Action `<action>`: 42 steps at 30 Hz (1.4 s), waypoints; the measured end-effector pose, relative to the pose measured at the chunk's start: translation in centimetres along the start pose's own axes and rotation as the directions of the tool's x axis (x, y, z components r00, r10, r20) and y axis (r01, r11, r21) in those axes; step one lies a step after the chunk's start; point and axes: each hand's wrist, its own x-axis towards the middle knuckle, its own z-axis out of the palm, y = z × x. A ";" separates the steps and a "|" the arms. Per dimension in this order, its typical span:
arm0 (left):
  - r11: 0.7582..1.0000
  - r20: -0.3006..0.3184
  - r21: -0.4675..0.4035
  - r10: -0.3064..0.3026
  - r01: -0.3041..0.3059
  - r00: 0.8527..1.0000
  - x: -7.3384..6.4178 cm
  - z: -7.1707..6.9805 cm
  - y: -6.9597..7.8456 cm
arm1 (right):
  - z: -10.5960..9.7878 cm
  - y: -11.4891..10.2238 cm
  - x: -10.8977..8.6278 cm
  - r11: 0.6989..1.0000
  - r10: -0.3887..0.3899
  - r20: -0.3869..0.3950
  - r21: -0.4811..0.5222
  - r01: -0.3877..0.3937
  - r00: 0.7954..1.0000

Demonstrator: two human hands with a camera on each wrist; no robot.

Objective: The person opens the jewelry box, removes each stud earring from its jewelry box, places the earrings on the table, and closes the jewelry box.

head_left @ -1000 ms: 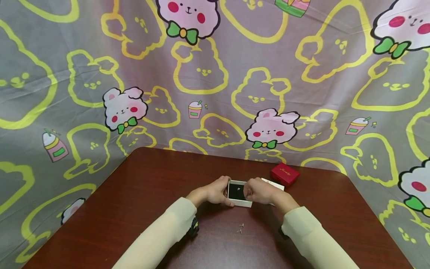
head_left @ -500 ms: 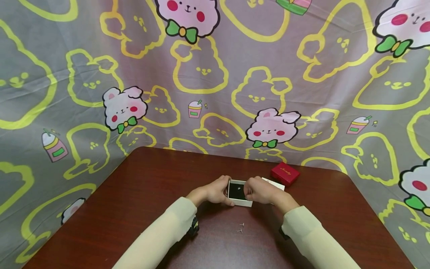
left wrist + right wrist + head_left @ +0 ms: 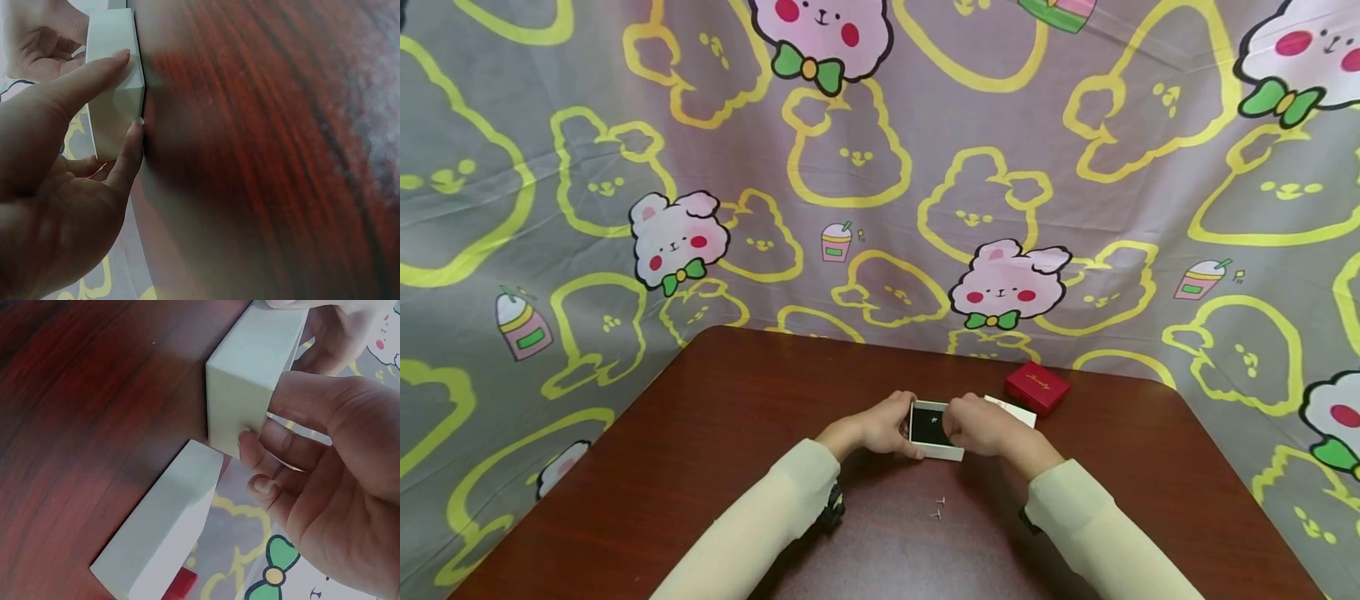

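An uncovered white box (image 3: 942,452) with a black insert (image 3: 925,433) sits on the table. One small silver stud (image 3: 934,420) shows on the insert. My left hand (image 3: 883,425) holds the box at its left end, thumb along the near wall (image 3: 115,40) in the left wrist view. My right hand (image 3: 979,425) reaches over the box's right end with curled fingers. Its thumb and foremost fingertips are hidden behind the rim, so I cannot tell what they pinch. In the right wrist view a lower fingertip (image 3: 247,437) lies against the outer end wall.
Two small silver studs (image 3: 937,508) with thin posts lie on the brown table (image 3: 775,375), nearer me. A white lid (image 3: 1018,412) lies just right of the box, partly behind my right hand. Beyond it stands a red jewelry box (image 3: 1037,387). A patterned curtain (image 3: 887,167) hangs behind.
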 end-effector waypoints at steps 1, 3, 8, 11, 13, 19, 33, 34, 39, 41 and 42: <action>1.000 -0.003 -0.001 0.002 -0.002 1.000 0.0 0.0 0.0 | 0.0 -0.1 0.0 1.000 0.003 0.001 -0.007 -0.003 1.000; 1.000 -0.006 0.000 -0.005 0.005 1.000 0.1 -0.1 0.0 | -0.1 -0.2 0.0 1.000 0.010 0.002 -0.021 -0.010 1.000; 1.000 -0.004 0.004 -0.028 0.028 1.000 0.2 0.0 -0.1 | -0.1 -0.2 0.0 1.000 0.015 0.014 -0.023 -0.015 1.000; 1.000 -0.002 0.002 -0.027 0.027 1.000 0.2 0.1 -0.1 | -0.1 -0.2 -0.1 1.000 0.017 0.029 -0.020 -0.017 0.999; 1.000 -0.002 0.006 -0.026 0.026 1.000 0.1 0.1 -0.1 | -0.1 -0.3 -0.1 0.999 0.034 0.032 -0.033 -0.033 0.999; 0.999 -0.008 0.012 -0.030 0.030 1.000 0.1 -0.1 0.1 | -0.3 -0.6 -0.2 0.993 0.078 0.009 -0.089 -0.077 0.997; 0.999 0.006 0.007 -0.044 0.044 0.999 0.1 0.2 -0.1 | -0.1 -0.1 -0.3 0.998 0.023 -0.001 -0.057 -0.023 1.000; 0.999 0.006 0.005 -0.043 0.043 0.999 0.1 0.2 -0.1 | -0.1 -0.1 -0.3 0.998 0.023 0.002 -0.060 -0.023 1.000; 0.999 0.006 -0.005 -0.042 0.042 0.999 0.0 0.2 -0.1 | 0.0 0.0 -0.4 0.999 0.002 -0.012 -0.052 -0.002 1.000; 0.999 0.004 -0.008 -0.038 0.038 0.999 0.0 0.1 0.0 | 0.0 0.0 -0.5 0.998 -0.008 -0.030 -0.055 0.006 1.000; 0.999 0.002 -0.011 -0.036 0.036 0.999 0.0 0.1 0.0 | 0.0 0.0 -0.5 0.998 -0.015 -0.040 -0.061 0.012 0.999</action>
